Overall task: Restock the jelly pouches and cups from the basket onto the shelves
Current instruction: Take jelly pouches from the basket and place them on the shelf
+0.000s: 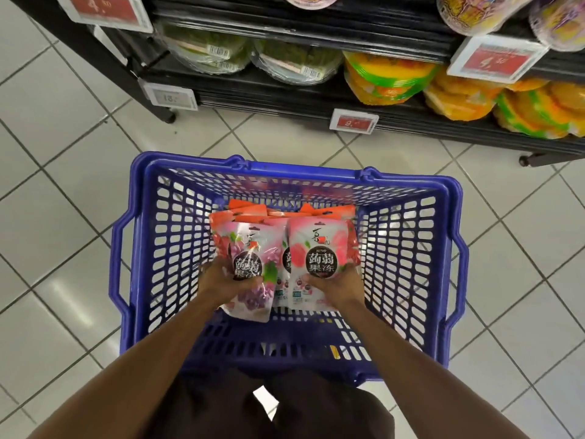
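**As both hands close on pouches, the lift from the basket is pending**

While the blue basket (pixel 285 167) stands on the tiled floor in front of the shelves (pixel 285 93), the left hand (pixel 221 285) grips the lower part of a grape pouch (pixel 253 299), fingers curled round it. The right hand (pixel 335 285) holds the lower edge of a peach pouch (pixel 319 245) in the same way. Both pouches sit near the basket's middle, against further pouches (pixel 247 209) stacked toward its far wall.

Assessment: the step in hand is the pick-up.

Recommendation: keep a full-fingered hold low on each pouch and raise both straight up past the basket rim, so that neighbouring pouches are not dragged along. The film looks slick, and a pinch at one corner risks slippage. No matching pouch row is visible on the shelves, so the placement spot cannot be told.
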Demonstrator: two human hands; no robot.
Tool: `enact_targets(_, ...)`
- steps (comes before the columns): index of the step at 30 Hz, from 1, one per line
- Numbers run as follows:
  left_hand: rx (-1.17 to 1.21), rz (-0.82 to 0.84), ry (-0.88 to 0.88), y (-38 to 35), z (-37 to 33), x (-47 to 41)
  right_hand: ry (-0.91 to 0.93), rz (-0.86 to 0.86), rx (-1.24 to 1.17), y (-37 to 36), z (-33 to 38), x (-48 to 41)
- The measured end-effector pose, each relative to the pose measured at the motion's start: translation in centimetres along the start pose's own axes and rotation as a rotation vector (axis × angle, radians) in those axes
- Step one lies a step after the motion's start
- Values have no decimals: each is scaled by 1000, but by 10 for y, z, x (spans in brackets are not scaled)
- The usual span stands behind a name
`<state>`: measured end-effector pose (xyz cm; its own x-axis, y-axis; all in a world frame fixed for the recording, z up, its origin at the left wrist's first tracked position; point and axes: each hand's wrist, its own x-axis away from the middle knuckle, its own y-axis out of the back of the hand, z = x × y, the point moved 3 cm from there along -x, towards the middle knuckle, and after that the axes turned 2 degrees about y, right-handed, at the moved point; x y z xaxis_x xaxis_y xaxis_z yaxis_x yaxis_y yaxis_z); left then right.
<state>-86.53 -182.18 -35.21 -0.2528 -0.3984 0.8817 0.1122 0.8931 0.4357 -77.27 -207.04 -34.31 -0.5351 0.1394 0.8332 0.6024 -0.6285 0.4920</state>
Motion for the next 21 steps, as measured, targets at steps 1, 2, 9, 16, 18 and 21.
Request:
enact_targets(1,105,-2,-11,-5,-3,4,9,14,-13,-1,-1,2)
enact_targets(2,185,0,-17,-9,-7,7,12,33,-41,-1,-1,5)
enact_targets(9,438,133,-42,3,-29,76,71,24,-367,40,2,58)
enact_targets(16,528,100,-58,109,-88,228,226,-51,-675,151,61,213)
enact_targets(18,547,124,-136,143,-115,282,276,10,-752,189,88,270)
enact_targets(21,580,189,-279,192,-156,366,352,92,-894,243,128,346)
